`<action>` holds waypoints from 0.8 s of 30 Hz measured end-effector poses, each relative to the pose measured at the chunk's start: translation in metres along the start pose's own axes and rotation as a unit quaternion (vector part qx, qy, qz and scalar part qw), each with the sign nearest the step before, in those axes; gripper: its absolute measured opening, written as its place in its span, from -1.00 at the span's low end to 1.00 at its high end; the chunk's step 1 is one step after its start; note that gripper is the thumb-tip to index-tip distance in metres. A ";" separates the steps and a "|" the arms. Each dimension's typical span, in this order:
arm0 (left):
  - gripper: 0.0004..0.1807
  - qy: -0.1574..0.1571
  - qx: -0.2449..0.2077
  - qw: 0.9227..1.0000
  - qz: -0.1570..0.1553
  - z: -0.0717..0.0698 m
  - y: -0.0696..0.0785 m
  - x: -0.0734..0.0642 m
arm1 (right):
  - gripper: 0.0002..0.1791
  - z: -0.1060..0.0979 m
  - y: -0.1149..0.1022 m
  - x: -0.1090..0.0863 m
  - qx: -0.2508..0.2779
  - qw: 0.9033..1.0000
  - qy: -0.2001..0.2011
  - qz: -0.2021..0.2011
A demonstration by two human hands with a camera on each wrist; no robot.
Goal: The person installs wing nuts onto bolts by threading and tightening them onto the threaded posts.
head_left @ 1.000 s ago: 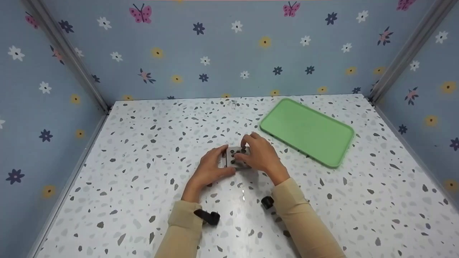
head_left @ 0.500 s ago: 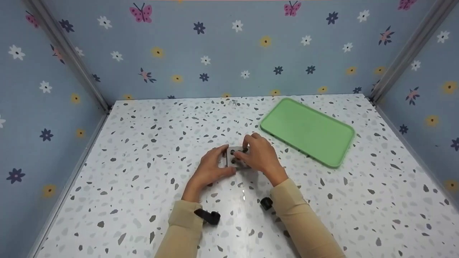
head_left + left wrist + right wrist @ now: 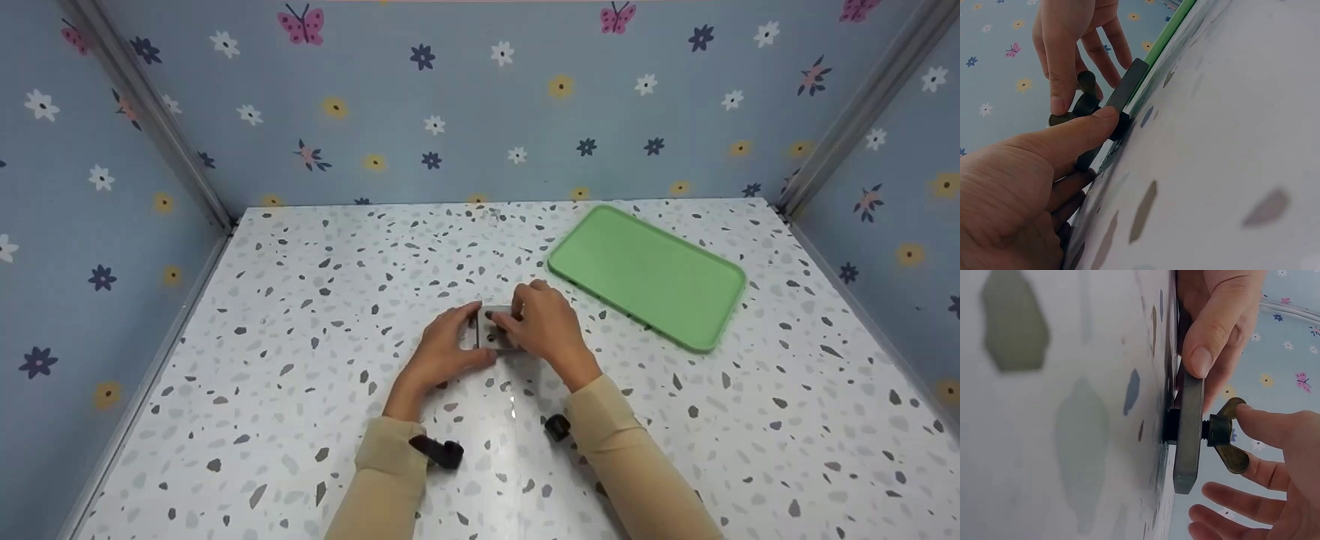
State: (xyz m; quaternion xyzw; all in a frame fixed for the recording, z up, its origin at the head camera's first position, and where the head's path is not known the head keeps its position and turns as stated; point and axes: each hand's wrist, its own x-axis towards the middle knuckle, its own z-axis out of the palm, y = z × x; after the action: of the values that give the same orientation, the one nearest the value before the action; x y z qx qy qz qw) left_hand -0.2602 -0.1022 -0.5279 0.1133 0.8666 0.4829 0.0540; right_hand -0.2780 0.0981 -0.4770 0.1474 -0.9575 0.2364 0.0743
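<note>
Flat gray plate point(image 3: 1189, 439) between both hands' fingers
The left hand point(image 3: 439, 352) grips its edges, probably to steady it; just right of those fingers, a dull bronze wing nut point(image 3: 1220, 430) sits on a black thread point(image 3: 1205, 430), its wings pinched by the right hand point(image 3: 551, 326), thumb and finger apart, apparently for leverage.

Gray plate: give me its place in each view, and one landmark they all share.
Head: gray plate just below and right of centre, between left hand and right hand, which partly hides it.
Left wrist: gray plate above and slightly left of centre, seen edge-on, slanted.
Right wrist: gray plate right of centre, edge-on, nearly vertical in the picture.
Shared landmark: the left hand's thumb, at the plate's edge.
</note>
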 end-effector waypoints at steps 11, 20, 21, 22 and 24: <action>0.02 0.004 -0.010 1.000 -0.008 0.000 0.002 0.000 | -0.74 -0.016 0.007 0.000 0.036 0.998 -0.046 -0.036; 0.03 0.003 -0.011 1.000 -0.001 0.000 -0.001 0.000 | -0.74 -0.030 0.021 0.004 0.088 0.984 -0.107 -0.109; 0.03 0.003 -0.010 1.000 -0.002 0.000 -0.001 0.000 | -0.73 -0.030 0.022 0.004 0.089 0.983 -0.110 -0.114; 0.04 0.002 -0.010 1.000 -0.004 0.000 -0.001 0.000 | -0.71 -0.030 0.022 0.004 0.090 0.982 -0.112 -0.118; 0.05 0.002 -0.009 1.000 -0.009 0.000 0.000 0.000 | -0.66 -0.031 0.022 0.004 0.092 0.981 -0.114 -0.127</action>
State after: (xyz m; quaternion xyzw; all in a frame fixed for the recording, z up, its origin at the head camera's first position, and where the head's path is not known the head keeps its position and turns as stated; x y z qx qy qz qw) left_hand -0.2603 -0.1021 -0.5277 0.1037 0.8632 0.4906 0.0580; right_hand -0.2869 0.1307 -0.4583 0.3001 -0.9072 0.2941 -0.0202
